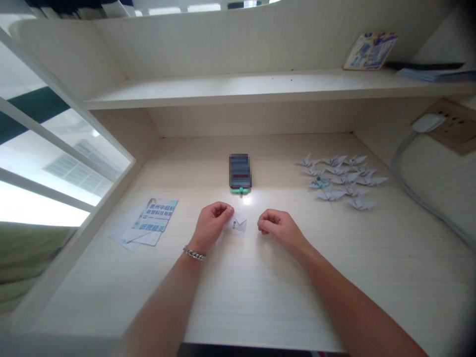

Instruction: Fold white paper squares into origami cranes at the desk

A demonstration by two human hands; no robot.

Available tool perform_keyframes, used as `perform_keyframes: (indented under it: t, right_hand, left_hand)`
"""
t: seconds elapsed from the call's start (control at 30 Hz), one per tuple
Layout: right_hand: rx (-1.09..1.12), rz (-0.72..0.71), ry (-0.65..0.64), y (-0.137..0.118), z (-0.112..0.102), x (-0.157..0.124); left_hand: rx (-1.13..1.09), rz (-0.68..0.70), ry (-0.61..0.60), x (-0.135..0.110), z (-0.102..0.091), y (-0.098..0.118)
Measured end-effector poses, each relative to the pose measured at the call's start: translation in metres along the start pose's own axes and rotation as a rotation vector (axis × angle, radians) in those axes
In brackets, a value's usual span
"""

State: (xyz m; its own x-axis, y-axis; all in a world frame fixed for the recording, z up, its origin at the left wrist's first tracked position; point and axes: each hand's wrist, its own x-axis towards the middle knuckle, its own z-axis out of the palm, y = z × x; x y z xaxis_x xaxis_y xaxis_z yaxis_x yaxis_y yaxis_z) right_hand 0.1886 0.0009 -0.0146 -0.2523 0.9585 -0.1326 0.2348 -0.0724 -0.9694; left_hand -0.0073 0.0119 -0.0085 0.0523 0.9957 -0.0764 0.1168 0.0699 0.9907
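White light glares on the left. A bright spot shines on the desk [238,297]; the right edge looks dark and blurry.

The small piece of white paper [240,224] is folded, with 1 pointed flap showing along its upper edge and a dark mark (too small to read) near its lower middle. It is pinched at its left side in the left hand [214,222], whose thumb hides that end, while its right end is free. It lies nearly flat, on or just above the pale tabletop [241,292]; which of the 2 is unclear.
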Motion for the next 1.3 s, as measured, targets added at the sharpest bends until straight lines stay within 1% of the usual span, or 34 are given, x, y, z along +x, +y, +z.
perform_keyframes:
  t: [0.07, 0.13, 0.23, 0.3, 0.37, 0.43, 0.5, 0.67, 0.77, 0.83, 0.9, 1.07, 1.17, 1.3]
  right_hand:
    - [0.024, 0.001, 0.000, -0.002, 0.002, 0.000]
    - [0.024, 0.000, -0.031, -0.003, 0.004, -0.001]
    - [0.010, 0.008, -0.054, -0.001, 0.006, -0.001]
    - [0.032, 0.014, -0.031, 0.002, 0.008, -0.001]
    - [0.065, 0.014, 0.006, 0.005, 0.008, 0.000]
    - [0.096, 0.011, 0.034, 0.006, 0.009, 0.001]
    - [0.120, 0.013, 0.029, 0.006, 0.009, 0.001]
    - [0.098, 0.021, -0.062, 0.005, 0.010, 0.000]
    - [0.095, 0.018, -0.077, 0.003, 0.010, -0.001]
    - [0.105, 0.020, -0.082, 0.003, 0.009, -0.001]
    - [0.127, 0.012, -0.056, 0.003, 0.009, 0.000]
    - [0.211, -0.044, 0.073, 0.006, 0.009, 0.003]
    - [0.211, -0.043, 0.086, 0.008, 0.008, 0.004]
    - [0.254, 0.016, 0.060, 0.006, 0.005, 0.004]
  left_hand:
    - [0.011, 0.001, -0.034, -0.001, 0.002, 0.001]
    - [0.021, 0.004, -0.065, -0.003, 0.007, 0.001]
    - [-0.018, -0.014, -0.069, -0.006, 0.014, 0.001]
    - [-0.089, -0.036, -0.089, -0.007, 0.018, 0.001]
    - [-0.150, -0.062, -0.142, -0.009, 0.021, 0.001]
    - [-0.158, -0.083, -0.174, -0.011, 0.023, 0.002]
    - [-0.140, -0.087, -0.159, -0.012, 0.025, 0.001]
    - [-0.142, -0.063, -0.104, -0.011, 0.026, -0.004]
    - [-0.163, -0.067, -0.043, -0.010, 0.027, -0.006]
    - [-0.161, -0.069, -0.028, -0.011, 0.028, -0.005]
    - [-0.135, -0.058, -0.054, -0.011, 0.027, -0.003]
    - [0.016, -0.058, -0.211, -0.014, 0.026, 0.001]
    - [-0.006, -0.071, -0.210, -0.014, 0.027, 0.001]
    - [-0.085, -0.086, -0.196, -0.014, 0.027, 0.000]
